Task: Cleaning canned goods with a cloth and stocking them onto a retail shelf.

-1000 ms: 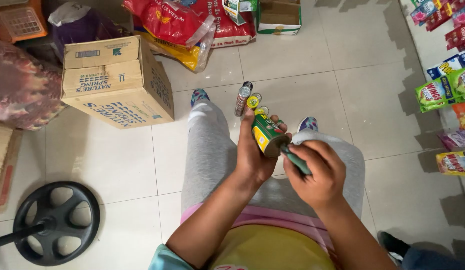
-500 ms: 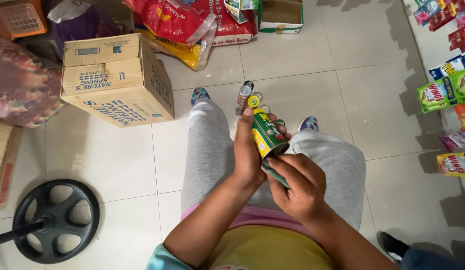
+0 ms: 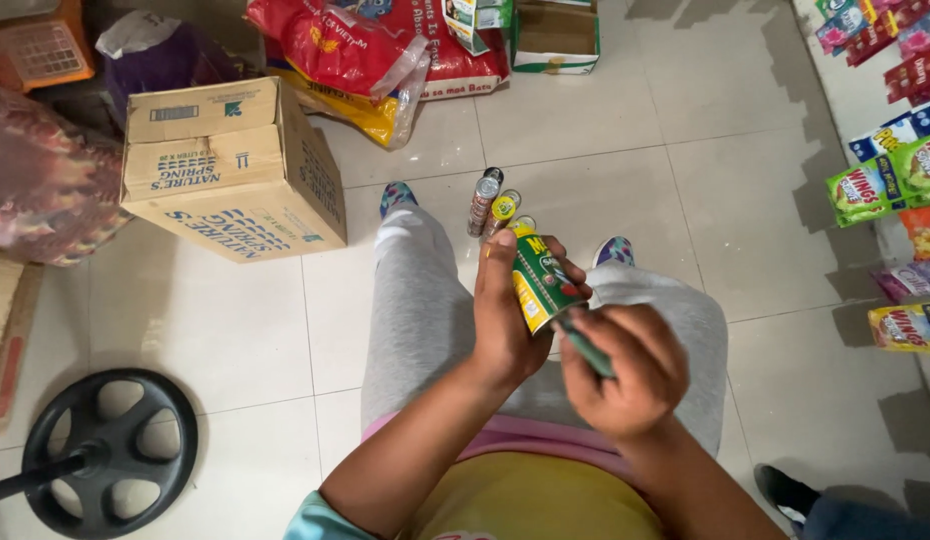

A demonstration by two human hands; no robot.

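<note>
Tiled floor (image 3: 605, 150) open ahead; left hand (image 3: 505, 320) grips can (image 3: 540, 280).

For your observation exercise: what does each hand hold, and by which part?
Left hand grips the green-and-yellow metal can around its side; right hand holds a dark green marker by its barrel.

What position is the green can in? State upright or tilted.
Tilted. The green can leans in the left hand, top end angled away; the right hand holds a dark marker at its lower end.
</note>
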